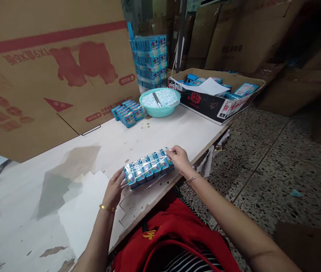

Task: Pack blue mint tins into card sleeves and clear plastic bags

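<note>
A long pack of small blue boxes (pixel 148 169) in clear film lies near the table's front edge, between my hands. My left hand (pixel 114 189) has its fingers against the pack's left end. At the right end, my right hand (pixel 179 158) pinches the pack's top corner. The boxes sit side by side in rows, and the film catches bright reflections. Shiny film also sticks out a little along the near side.
A turquoise bowl (pixel 160 110) of small pale pieces holds a metal tool. Small blue boxes (pixel 128 113) sit beside it. Behind are stacked blue packs (pixel 150 60), an open carton (pixel 200 105) and a large cardboard box (pixel 52 83). White sheets (pixel 83 211) lie at left.
</note>
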The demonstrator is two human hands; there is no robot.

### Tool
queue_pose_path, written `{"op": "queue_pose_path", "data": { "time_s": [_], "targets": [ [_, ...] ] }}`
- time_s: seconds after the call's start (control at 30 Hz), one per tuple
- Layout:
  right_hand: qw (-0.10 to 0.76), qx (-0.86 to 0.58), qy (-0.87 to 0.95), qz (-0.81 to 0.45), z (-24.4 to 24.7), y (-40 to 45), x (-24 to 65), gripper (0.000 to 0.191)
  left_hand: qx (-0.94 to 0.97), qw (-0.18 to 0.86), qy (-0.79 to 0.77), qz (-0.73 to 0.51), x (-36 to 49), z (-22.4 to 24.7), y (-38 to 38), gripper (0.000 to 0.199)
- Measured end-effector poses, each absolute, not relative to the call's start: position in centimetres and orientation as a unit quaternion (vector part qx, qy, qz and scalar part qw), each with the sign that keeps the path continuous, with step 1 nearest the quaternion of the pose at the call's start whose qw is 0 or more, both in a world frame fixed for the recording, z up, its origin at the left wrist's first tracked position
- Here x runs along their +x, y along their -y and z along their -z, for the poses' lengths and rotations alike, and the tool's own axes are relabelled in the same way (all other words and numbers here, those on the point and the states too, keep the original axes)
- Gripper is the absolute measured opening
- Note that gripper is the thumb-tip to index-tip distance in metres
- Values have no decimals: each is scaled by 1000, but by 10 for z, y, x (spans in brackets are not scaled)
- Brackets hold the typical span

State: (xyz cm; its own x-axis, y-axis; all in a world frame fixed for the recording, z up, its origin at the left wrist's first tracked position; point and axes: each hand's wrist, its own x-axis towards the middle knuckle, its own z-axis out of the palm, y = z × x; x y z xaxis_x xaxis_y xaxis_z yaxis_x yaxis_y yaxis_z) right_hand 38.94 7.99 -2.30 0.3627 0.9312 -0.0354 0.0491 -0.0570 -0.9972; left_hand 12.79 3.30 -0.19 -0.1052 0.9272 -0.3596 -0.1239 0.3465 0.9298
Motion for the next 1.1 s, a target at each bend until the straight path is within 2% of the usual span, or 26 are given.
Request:
{"op": "queue_pose_path", "data": {
  "time_s": [0.2,0.47,0.53,0.67,0.87,1.1],
  "targets": [
    [586,-586,344,-441,24,-78,402,43,376,568,-570,-458,130,-1,-34,60],
    [526,-551,320,-563,15,-67,413,49,311,590,-547,-506,130,8,-22,50],
    [518,-547,329,-570,15,-62,414,50,294,578,-558,-518,132,9,-11,51],
    [515,-552,312,-577,15,-55,412,53,327,543,-590,-500,140,3,4,38],
    [521,-535,299,-593,10,-46,412,52,345,577,-554,-491,139,-13,-10,38],
    [552,-522,298,-578,17,-41,411,46,339,580,-567,-476,129,-3,-18,36]
  ]
}}
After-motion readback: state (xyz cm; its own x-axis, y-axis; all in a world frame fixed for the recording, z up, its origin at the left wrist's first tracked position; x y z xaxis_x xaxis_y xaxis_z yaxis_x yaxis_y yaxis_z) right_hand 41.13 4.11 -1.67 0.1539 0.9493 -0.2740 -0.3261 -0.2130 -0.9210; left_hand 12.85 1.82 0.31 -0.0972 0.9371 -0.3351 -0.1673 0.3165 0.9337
